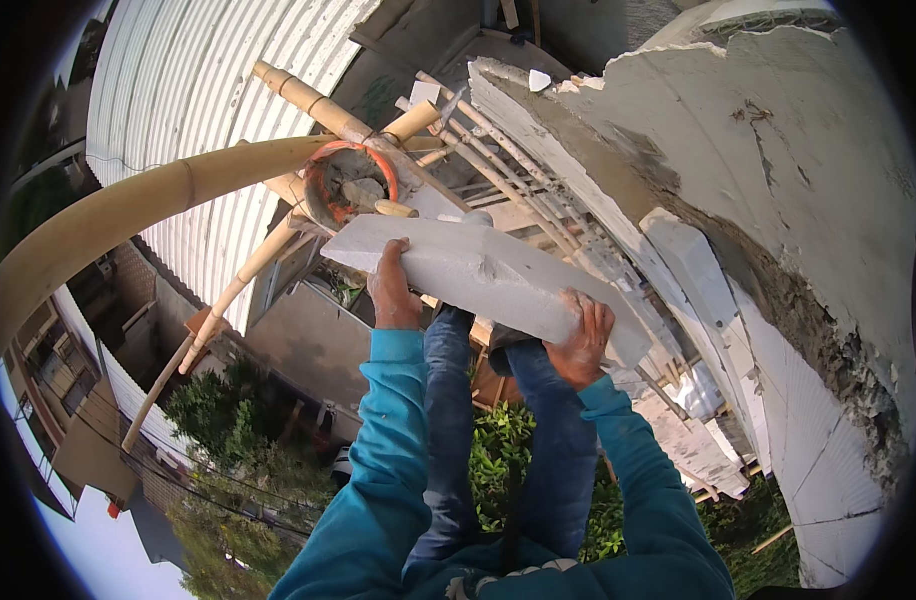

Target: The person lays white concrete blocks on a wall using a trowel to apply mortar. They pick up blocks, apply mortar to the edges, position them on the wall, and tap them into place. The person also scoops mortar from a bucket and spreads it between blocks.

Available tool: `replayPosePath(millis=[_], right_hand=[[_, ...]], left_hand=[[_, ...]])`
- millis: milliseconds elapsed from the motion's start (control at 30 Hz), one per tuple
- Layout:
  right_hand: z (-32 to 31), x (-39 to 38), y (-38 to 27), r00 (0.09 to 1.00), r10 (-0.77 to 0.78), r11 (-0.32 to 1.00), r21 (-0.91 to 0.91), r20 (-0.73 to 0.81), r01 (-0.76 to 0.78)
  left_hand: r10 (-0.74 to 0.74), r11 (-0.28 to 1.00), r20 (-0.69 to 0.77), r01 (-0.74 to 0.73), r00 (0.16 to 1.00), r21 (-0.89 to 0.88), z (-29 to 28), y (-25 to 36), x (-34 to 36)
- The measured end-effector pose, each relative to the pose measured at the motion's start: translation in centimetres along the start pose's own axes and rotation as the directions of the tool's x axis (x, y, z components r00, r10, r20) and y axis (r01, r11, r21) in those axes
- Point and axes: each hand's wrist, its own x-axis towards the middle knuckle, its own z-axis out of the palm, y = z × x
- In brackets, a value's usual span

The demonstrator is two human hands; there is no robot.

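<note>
White block (478, 262) is resting in a two-handed grip on the near side of an orange-rimmed bucket (389, 172), its left end sitting just beside the bucket (whether the two are touching, the angle is not showing). The left hand (391, 290) is grasping the block's near edge and is standing closer to the bucket; the right hand (581, 338) is clasping the block toward its opposite end, well to the bucket's right. The long axis is slanting away from the bucket, rightward and nearer, aiming that far end toward the broken-edged grey wall (778, 130) rising to the bucket's right. Any wallward shift is likely turning on this slant, with the right hand being nearer the wall and the left hand sitting on the bucket side. A thick bamboo pole (158, 200) is reaching out to the bucket's left.
</note>
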Motion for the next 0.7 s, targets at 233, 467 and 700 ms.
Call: replayPosePath(millis=[233, 467, 700], right_hand=[[2.1, -2.8, 1.8, 0.998, -0.049, 0.997, 0.067, 0.036, 0.047], [7.5, -2.4, 1.9, 0.972, -0.187, 0.966, 0.206, 0.144, 0.155], [15.0, -1.3, 1.0, 0.938, -0.265, 0.955, 0.193, 0.223, 0.224]], left_hand=[[-0.096, 0.982, -0.29, 0.043, 0.952, -0.183, -1.2, -1.5, -5.5], [-0.02, 0.975, -0.498, -0.094, 0.867, -0.202, -3.0, -1.6, -12.5], [0.088, 0.971, -0.575, -0.198, 0.813, -0.131, -4.4, -2.9, -14.6]])
